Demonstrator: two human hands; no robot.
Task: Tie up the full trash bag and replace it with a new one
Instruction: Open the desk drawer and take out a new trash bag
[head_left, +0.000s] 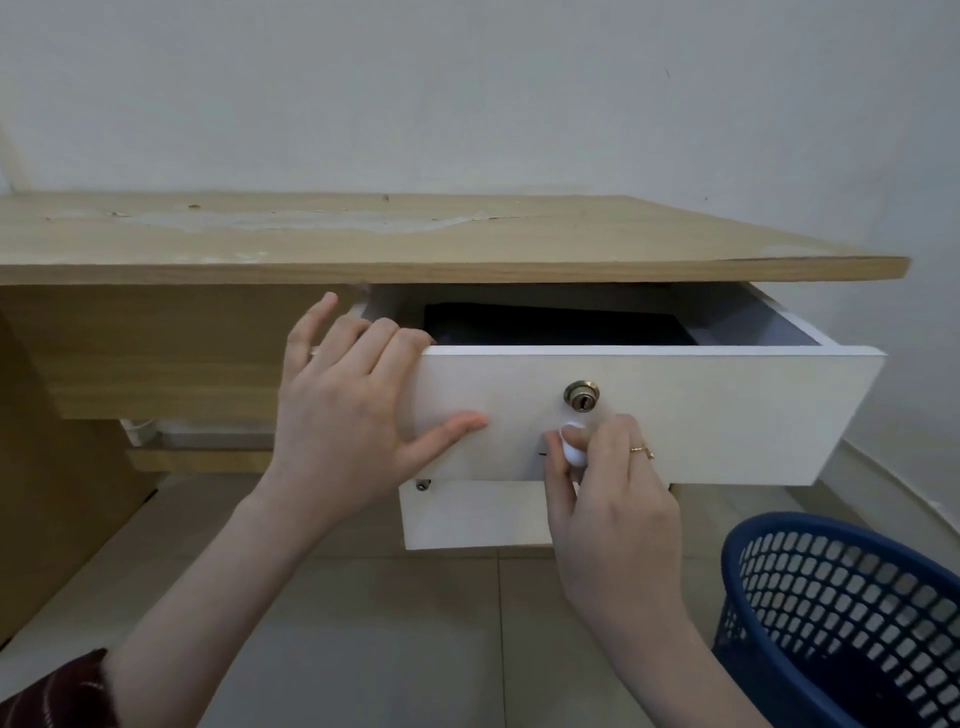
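A white drawer (727, 415) under the wooden desk stands partly pulled out. Inside it lies a flat black folded thing (556, 325), probably a stack of trash bags. My right hand (608, 499) pinches the drawer's round white knob (571, 444) below the brass lock (582, 396). My left hand (353, 410) rests on the drawer's left front corner, fingers over the top edge and thumb flat on the face. A blue mesh trash basket (841, 623) stands on the floor at the lower right, with no bag visible in it.
The wooden desktop (415, 234) juts out above the drawer, close to the wall. A second white drawer front (467, 514) sits below the open one. Beige floor tiles (415, 623) lie beneath, and a wooden desk side panel (52, 493) stands at the left.
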